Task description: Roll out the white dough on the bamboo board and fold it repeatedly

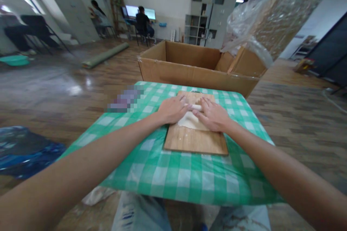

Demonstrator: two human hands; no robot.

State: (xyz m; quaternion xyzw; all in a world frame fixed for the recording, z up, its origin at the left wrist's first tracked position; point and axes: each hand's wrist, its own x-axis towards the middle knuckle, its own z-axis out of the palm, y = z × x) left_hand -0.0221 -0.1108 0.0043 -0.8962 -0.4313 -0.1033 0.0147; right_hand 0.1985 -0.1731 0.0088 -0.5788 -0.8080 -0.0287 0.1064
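A flat sheet of pale dough (192, 122) lies on a wooden cutting board (195, 143). Across the dough's far part runs a light rolling pin (197, 107), only its middle showing between my hands. My left hand (174, 109) presses on the pin's left end, fingers laid over it. On the right end rests my right hand (213, 114), palm down, its thumb stretched towards the middle near the dough. Both hands cover the pin's ends and the dough's side edges.
A green checked cloth (151, 173) covers the table. Beyond its far edge stands a big open cardboard box (189, 72) with plastic-wrapped board leaning up. A blurred item (124, 99) lies at the table's left. People (142, 21) sit farther back. A rolled mat (105, 56) lies on the floor.
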